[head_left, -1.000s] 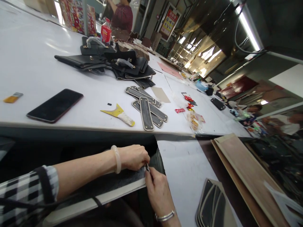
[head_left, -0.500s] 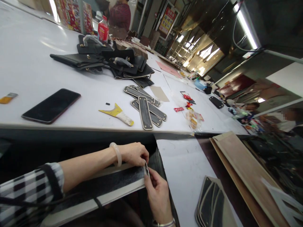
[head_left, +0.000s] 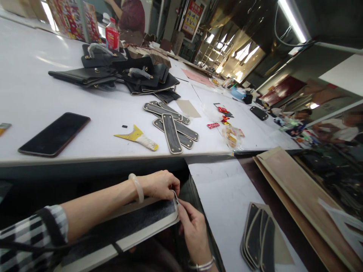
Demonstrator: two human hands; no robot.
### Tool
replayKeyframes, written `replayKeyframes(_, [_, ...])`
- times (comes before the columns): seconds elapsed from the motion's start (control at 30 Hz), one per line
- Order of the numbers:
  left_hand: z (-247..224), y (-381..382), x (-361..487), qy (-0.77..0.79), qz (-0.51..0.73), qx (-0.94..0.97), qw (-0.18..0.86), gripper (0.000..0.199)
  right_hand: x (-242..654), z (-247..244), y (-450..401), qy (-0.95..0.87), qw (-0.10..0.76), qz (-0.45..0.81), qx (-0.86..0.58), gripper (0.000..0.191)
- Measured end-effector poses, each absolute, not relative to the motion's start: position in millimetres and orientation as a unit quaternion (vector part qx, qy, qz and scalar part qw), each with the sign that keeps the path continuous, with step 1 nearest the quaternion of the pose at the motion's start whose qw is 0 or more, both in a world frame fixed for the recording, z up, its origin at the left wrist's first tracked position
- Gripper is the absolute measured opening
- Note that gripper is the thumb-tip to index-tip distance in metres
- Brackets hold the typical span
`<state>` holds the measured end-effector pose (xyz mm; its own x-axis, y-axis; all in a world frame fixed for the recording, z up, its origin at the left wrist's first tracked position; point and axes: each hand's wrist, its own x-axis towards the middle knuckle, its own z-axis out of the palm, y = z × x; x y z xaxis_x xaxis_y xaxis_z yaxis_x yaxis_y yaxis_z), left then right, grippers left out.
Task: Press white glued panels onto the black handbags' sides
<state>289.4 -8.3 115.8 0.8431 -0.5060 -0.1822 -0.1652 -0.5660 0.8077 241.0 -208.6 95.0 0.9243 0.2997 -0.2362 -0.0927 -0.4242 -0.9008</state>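
A long black panel with pale edges lies across my lap, its far end between my two hands. My left hand, below a pale bangle, pinches the top corner of that end. Thumb and fingers of my right hand close on the same end from the right side. Beyond the table edge lie several grey strips with small studs, partly crossed over each other, and a yellow and white forked piece.
A phone and black leather bags lie on the white table. Near the bags stands a red bottle. Curved dark pieces and brown boards are at right. People are in the background.
The view has shifted slightly. My right hand's fingers have moved a little at the panel's end, whose corner now shows more. My left hand keeps its pinch.
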Motion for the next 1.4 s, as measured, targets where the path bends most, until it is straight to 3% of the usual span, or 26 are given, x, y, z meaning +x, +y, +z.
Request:
replayKeyframes(0.17, [115,-11,287,-0.178,-0.191,0.873,0.413,0.027,260,81,-204,0.056,0.684,0.271,-0.675,0.038])
replayKeyframes(0.4, [111,-15,285,-0.119,-0.208,0.871,0.428,0.023,262,84,-189,0.056,0.733,0.362,-0.573,0.04])
replayKeyframes(0.57, [108,-17,282,-0.109,-0.215,0.866,0.438,0.02,257,90,-189,0.062,0.772,0.392,-0.496,0.029])
replayKeyframes(1.07, [114,-20,275,-0.11,-0.213,0.873,0.425,0.022,255,84,-194,-0.042,0.714,0.38,-0.586,0.042])
replayKeyframes(1.4, [131,1,280,-0.138,-0.274,0.839,0.45,0.033,267,95,-202,-0.178,0.56,0.321,-0.743,0.049])
